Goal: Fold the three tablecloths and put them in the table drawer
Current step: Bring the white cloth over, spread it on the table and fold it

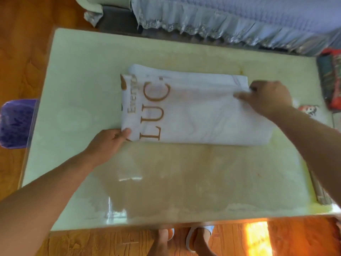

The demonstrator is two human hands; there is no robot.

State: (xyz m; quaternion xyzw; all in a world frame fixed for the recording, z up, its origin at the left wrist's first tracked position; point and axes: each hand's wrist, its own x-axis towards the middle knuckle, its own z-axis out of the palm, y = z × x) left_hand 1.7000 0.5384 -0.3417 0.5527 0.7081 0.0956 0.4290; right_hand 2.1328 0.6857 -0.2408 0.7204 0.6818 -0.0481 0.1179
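Observation:
A white tablecloth (193, 111) with brown lettering lies folded into a rectangle in the middle of the pale glossy table (77, 74). My left hand (108, 143) pinches its near left corner, thumb on top. My right hand (267, 98) grips the cloth's right edge, fingers curled over the fold. No drawer is in view.
A sofa with a blue-grey frilled cover (230, 19) stands behind the table. Colourful folded fabric (332, 85) sits at the table's right end. A purple stool (16, 122) stands to the left. My feet in slippers (193, 237) are on the wooden floor below the near edge.

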